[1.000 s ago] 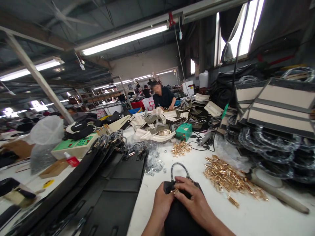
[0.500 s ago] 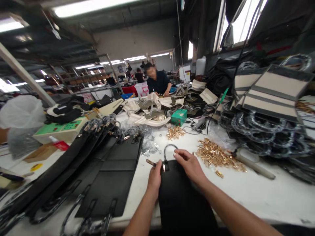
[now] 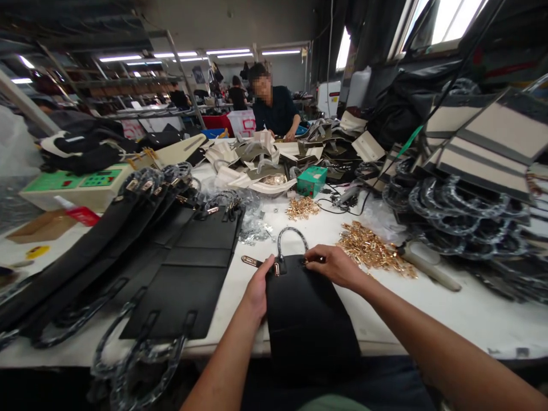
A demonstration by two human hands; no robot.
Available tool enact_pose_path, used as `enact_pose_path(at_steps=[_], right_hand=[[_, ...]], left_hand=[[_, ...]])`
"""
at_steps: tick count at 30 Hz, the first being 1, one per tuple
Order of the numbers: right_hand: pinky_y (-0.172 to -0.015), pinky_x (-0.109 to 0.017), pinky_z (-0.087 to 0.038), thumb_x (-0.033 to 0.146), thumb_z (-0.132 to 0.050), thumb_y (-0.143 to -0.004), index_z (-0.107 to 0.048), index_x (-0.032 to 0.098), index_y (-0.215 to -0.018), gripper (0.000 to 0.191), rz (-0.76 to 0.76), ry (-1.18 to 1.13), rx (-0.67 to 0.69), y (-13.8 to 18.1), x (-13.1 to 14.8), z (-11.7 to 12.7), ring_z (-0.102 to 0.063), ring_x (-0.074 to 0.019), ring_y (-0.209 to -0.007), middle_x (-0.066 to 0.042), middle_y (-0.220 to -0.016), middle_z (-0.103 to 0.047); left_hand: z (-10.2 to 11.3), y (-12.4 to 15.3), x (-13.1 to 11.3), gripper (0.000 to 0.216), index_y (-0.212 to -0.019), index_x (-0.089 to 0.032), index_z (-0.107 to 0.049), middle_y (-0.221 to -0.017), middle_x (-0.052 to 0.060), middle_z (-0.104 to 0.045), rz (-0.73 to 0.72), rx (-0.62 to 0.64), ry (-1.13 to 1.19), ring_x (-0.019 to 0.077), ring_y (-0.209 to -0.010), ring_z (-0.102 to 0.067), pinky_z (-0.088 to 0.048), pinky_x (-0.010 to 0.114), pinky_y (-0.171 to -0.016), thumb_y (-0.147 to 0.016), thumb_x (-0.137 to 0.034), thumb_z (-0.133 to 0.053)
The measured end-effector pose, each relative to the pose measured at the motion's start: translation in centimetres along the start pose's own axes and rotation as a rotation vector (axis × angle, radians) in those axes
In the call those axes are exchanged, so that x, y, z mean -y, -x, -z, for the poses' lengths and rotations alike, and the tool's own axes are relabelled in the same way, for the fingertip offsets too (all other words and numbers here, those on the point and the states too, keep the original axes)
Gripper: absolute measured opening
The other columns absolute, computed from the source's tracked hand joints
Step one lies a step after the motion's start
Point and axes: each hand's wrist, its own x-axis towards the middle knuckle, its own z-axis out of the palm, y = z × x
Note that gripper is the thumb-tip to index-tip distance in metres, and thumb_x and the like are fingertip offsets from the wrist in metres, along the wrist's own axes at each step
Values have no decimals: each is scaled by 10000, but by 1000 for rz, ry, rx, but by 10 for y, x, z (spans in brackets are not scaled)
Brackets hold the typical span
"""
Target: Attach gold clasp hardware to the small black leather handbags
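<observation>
A black bag panel (image 3: 310, 319) hangs over the table's near edge, its wrapped loop handle (image 3: 293, 230) standing up at the far end. My left hand (image 3: 258, 288) grips the panel's left edge close to the handle's left base. A dark strap tab with a gold fitting (image 3: 252, 261) sticks out to the left beside that thumb. Gold hardware (image 3: 277, 268) also shows at this handle base. My right hand (image 3: 329, 264) is closed at the handle's right base, fingertips pinched together; whatever small piece lies between them is hidden.
Gold metal fittings (image 3: 372, 251) lie heaped to the right, with a smaller heap (image 3: 302, 208) near a green box (image 3: 311, 181). Black panels with wrapped handles (image 3: 188, 285) are stacked left. Beige panels (image 3: 492, 137) pile up right. A co-worker (image 3: 278, 105) works across the table.
The view has tilted down and shifted. My right hand has come down from the handle loop to its right base, fingers now pinched. My left hand keeps its hold on the panel.
</observation>
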Motion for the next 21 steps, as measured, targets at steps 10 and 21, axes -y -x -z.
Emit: enact_pose_path(at_steps=[10, 21], right_hand=[[-829, -303, -498, 277, -645, -857, -742, 245, -1000, 176, 48, -50, 34, -2, 1, 0, -662, -187, -923, -17, -985, -721], [-852, -335, -495, 290, -570, -947, -726, 265, -1102, 222, 254, 288, 49, -5, 5, -4, -648, -216, -943, -56, -1016, -708]], left_hand=[[11, -1, 1, 621, -1266, -94, -616, -1036, 168, -758, -18, 163, 25, 343, -1002, -711, -487, 527, -997, -894, -583, -529], [13, -3, 1, 581, -1248, -91, -625, -1037, 164, -757, 0, 115, 61, 343, -1006, -709, -489, 517, -998, -894, -545, -552]])
